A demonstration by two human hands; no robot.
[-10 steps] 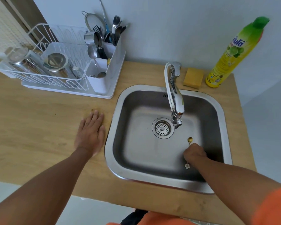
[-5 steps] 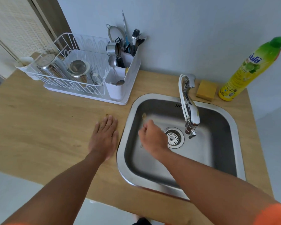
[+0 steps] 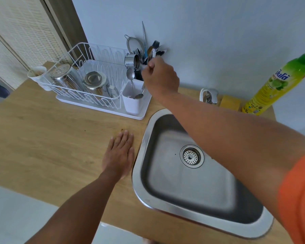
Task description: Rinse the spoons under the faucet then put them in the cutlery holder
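Observation:
My right hand [image 3: 159,77] is stretched out over the white cutlery holder [image 3: 133,103] at the right end of the dish rack, fingers pinched on a small gold spoon [image 3: 149,53] whose bowl points up among the forks and utensils standing at the back. Two silver spoons [image 3: 131,75] sit in the holder's front compartment. My left hand [image 3: 119,154] lies flat, fingers apart, on the wooden counter left of the steel sink [image 3: 141,155]. The faucet [image 3: 209,96] is mostly hidden behind my right forearm; no water shows.
The white wire dish rack [image 3: 77,88] holds steel cups and a lidded jar. A yellow sponge [image 3: 230,103] and a green-yellow dish soap bottle [image 3: 273,87] stand behind the sink on the right. The basin around the drain strainer [image 3: 191,156] holds no cutlery.
My right hand picked the small spoon off the sink floor, carried it left and up across the basin, and now holds it over the cutlery holder. The left hand stayed flat on the counter.

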